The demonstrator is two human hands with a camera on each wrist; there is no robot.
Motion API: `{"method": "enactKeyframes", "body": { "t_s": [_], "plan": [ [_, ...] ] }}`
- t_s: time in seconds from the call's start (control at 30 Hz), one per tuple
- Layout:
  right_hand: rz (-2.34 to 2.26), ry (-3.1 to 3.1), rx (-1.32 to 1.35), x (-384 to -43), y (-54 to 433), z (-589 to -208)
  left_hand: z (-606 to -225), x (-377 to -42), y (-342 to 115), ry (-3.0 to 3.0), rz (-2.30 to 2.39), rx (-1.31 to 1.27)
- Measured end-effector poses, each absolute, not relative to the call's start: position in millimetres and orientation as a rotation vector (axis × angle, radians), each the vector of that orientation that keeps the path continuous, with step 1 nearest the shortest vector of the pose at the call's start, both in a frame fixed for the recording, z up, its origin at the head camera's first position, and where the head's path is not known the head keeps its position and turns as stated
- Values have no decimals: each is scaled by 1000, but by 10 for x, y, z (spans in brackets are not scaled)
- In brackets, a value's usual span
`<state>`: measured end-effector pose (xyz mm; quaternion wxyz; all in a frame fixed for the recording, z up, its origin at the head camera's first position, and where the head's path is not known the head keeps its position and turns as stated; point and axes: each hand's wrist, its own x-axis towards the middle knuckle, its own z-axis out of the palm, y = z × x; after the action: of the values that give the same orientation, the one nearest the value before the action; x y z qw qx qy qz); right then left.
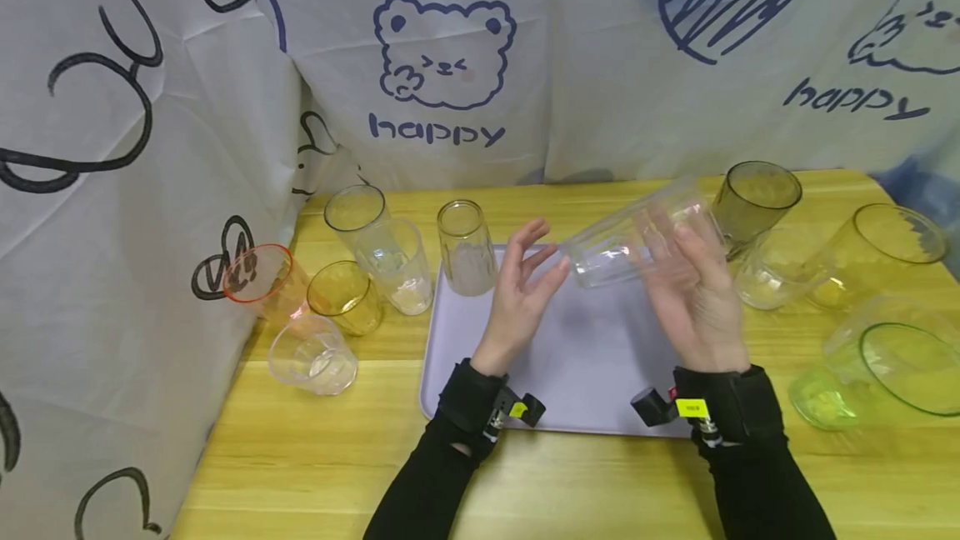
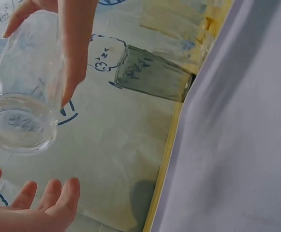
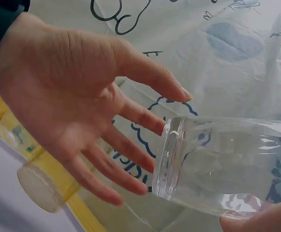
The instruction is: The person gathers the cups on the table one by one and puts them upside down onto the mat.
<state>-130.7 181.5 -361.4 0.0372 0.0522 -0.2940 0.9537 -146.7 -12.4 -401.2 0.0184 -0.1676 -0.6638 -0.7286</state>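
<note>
My right hand (image 1: pixel 697 307) holds a large clear glass (image 1: pixel 615 244) above the tray. The glass lies tilted in the air, its thick base pointing left and down toward my left hand (image 1: pixel 521 294). In the right wrist view the left palm (image 3: pixel 67 92) faces the glass base, with thumb and fingers spread around it. The left wrist view shows a gap between those fingers and the base. Beneath both hands is a lavender tray (image 1: pixel 585 365). On its far left corner stands a brownish glass (image 1: pixel 465 248).
Left of the tray stand a red-rimmed glass (image 1: pixel 266 277), an amber glass (image 1: pixel 345 298), a short clear glass (image 1: pixel 315 357) and others. To the right are a smoky grey glass (image 1: pixel 753 198), a tall yellowish glass (image 1: pixel 885 248) and a green glass (image 1: pixel 832 398). A printed cloth (image 1: pixel 450 157) hangs behind.
</note>
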Motion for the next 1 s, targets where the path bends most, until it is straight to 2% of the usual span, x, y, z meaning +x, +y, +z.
{"method": "enactKeyframes", "body": {
  "t_s": [0.23,0.57,1.0],
  "plan": [
    [3027,-830,159,-1322,1759,-3701,-4023,-1446,-121,-2058,-2324,-588],
    [2968,-964,255,-1335,1644,-3677,-3987,-1449,-69,-2033,-2390,-594],
    [2915,-1114,239,-1328,1690,-3643,-3962,-1449,-69,-1984,-2451,-613]
  ]
}}
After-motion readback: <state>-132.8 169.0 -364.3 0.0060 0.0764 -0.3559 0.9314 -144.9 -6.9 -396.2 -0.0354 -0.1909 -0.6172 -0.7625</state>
